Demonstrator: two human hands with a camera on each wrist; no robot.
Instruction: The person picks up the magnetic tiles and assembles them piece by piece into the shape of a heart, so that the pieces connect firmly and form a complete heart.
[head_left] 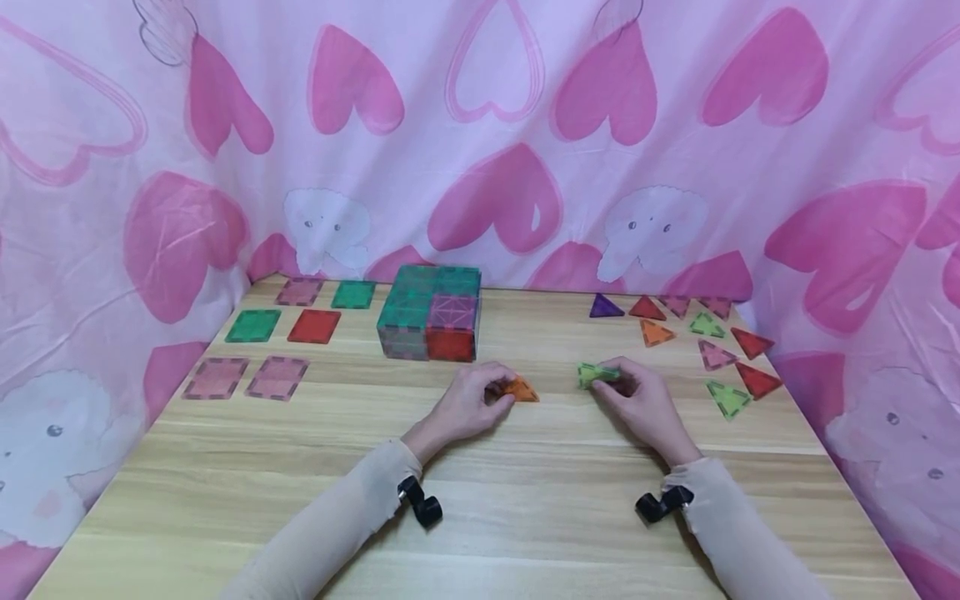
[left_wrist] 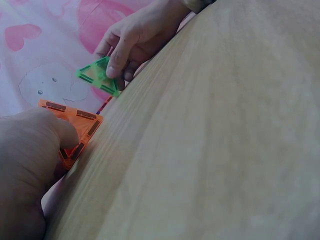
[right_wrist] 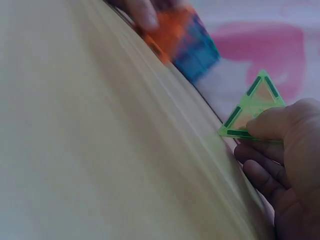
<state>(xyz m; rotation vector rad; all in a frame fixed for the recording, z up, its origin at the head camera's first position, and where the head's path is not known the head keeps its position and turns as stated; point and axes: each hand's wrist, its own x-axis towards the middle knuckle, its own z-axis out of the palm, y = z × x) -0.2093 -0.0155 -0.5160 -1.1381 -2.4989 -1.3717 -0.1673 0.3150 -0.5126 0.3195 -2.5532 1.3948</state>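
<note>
My left hand (head_left: 471,402) pinches an orange triangular magnetic tile (head_left: 522,389) between thumb and fingers, just in front of the box of tiles. In the left wrist view the orange tile (left_wrist: 82,125) stands tilted close over the wood, its dark edge magnets showing. To the right, my right hand (head_left: 641,402) holds a light green triangular magnetic tile (head_left: 594,375) by one side. The thumb lies across the face of that green tile (right_wrist: 254,111) in the right wrist view. A gap separates the two held tiles.
A box built of square tiles (head_left: 408,312), green, red and pink, stands at the back middle. Several flat squares, among them a red one (head_left: 313,326), lie at left. Loose triangles, including a purple one (head_left: 606,307), lie at back right. A pink heart-print curtain (head_left: 495,200) borders the table.
</note>
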